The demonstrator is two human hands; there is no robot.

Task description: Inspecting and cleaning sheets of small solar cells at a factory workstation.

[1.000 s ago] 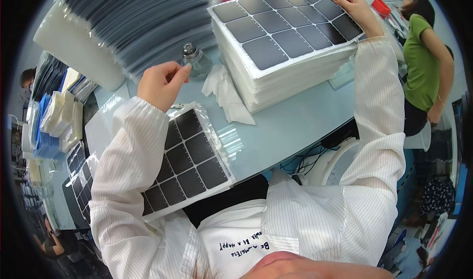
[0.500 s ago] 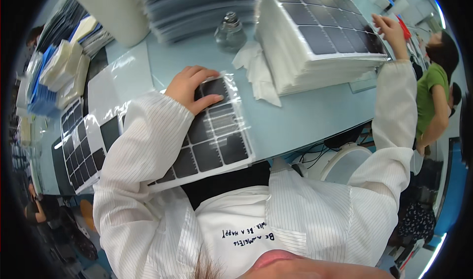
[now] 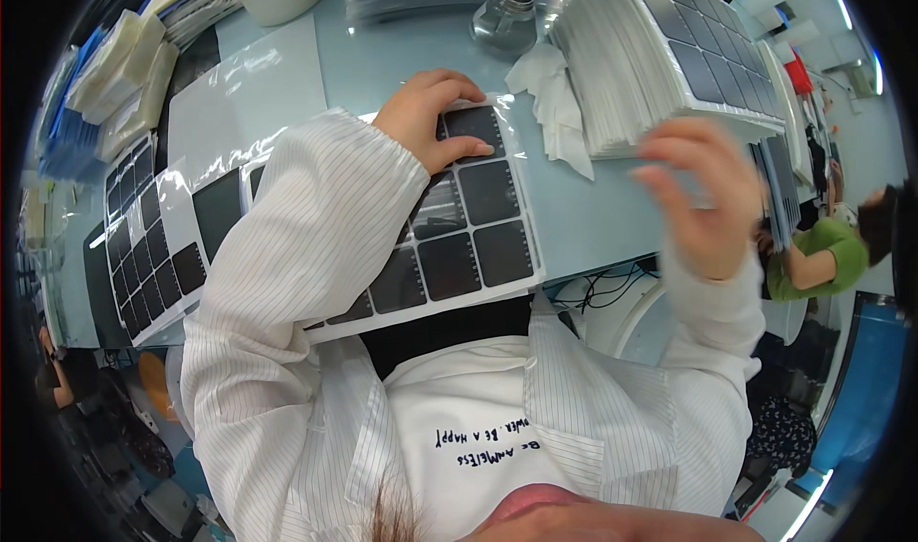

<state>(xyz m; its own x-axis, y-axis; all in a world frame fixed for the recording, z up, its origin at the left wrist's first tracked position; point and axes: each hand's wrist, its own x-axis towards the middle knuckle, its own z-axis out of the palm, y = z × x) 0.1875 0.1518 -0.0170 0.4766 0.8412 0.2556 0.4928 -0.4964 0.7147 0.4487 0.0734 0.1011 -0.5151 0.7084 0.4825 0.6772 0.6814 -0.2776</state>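
Left hand (image 3: pixel 432 116) presses flat on the dark-celled sheet (image 3: pixel 449 226) at counter (image 3: pixel 593 207) edge; right hand (image 3: pixel 698 198) hovers spread, empty, blurred, beside the stack (image 3: pixel 660 54). Positioning step; next needs both-hand alignment.

Black squares in a grid on a white sheet (image 3: pixel 459 226). Same black-on-white grid atop the white stack (image 3: pixel 669 64). Pale blue-green surface (image 3: pixel 392 54). White sleeves (image 3: pixel 296 236) with thin dark pinstripes. White crumpled wipe (image 3: pixel 555 102). Clear glass bottle (image 3: pixel 505 21).

Bare table (image 3: pixel 602 207) between sheet (image 3: pixel 469 236) and stack (image 3: pixel 650 73); tissue (image 3: pixel 555 97) intrudes.
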